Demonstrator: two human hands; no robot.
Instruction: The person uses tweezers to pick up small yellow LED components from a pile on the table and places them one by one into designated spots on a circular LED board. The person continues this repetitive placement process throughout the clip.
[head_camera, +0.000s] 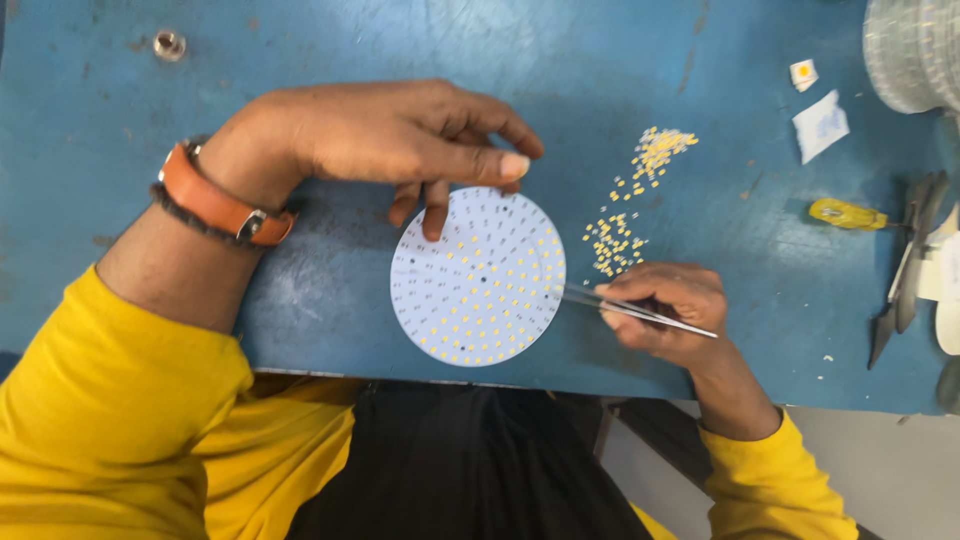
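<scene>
The round board (478, 277) lies on the table (330, 40), loose chips (630, 205) to its right.

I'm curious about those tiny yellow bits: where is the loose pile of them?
The loose yellow chips lie scattered on the blue table, right of the round white board, just above the right hand holding tweezers.

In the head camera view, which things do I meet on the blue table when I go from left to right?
Metal nut → orange watch strap → left hand → round white board → tweezers in the right hand → yellow-handled tool → stack of discs.
</scene>
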